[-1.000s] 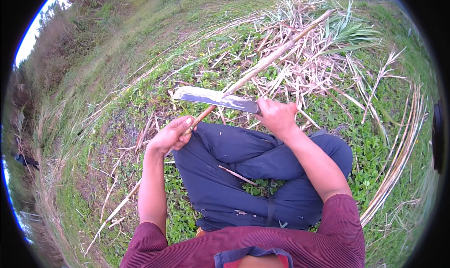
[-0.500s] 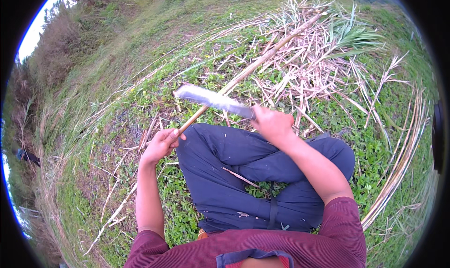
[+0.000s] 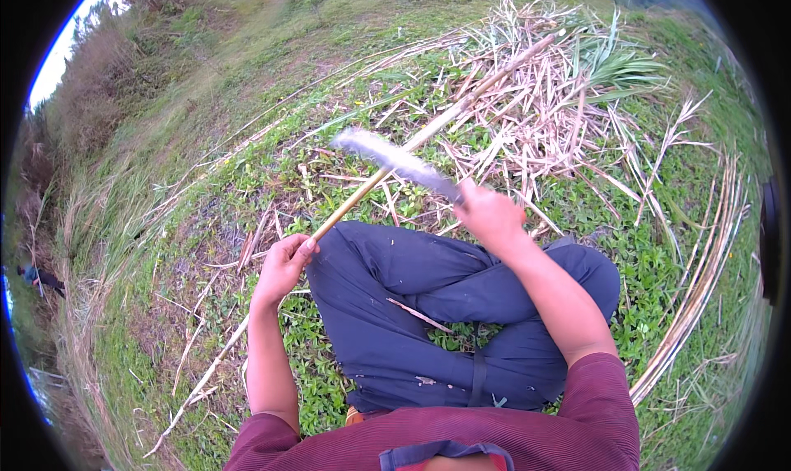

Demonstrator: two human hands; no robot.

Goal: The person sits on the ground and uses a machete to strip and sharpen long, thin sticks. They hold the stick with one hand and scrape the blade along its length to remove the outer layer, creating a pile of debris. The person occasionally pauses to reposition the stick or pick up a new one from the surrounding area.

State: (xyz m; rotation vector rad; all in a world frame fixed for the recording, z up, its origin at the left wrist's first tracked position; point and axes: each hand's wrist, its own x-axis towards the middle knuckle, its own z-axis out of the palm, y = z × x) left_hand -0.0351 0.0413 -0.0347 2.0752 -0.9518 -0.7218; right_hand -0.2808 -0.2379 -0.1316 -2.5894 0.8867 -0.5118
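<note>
**Machete laid across a long stalk, one hand on each**

The stalk [image 3: 354, 197] slants over the grassy ground [image 3: 206, 182], from beside the person's left knee to the heap on the far side. The machete [image 3: 395, 159] crosses it in front of the knees, its blade motion-blurred; I cannot tell whether it touches.

Held near the knee, the stalk is probably steadied there so that its long outer part lies within the blade's reach.

The left hand [image 3: 284, 265] is closed round the stalk, thumb on top. The right hand [image 3: 493, 217] is clenched on the machete's handle, which it hides.

Beneath lie the crossed legs in dark trousers [image 3: 420, 281]. Farther out are the heap of dry strips [image 3: 535, 117] with green leaves [image 3: 626, 67], and a bundle of long stems [image 3: 696, 294] along the ground's right side.
</note>
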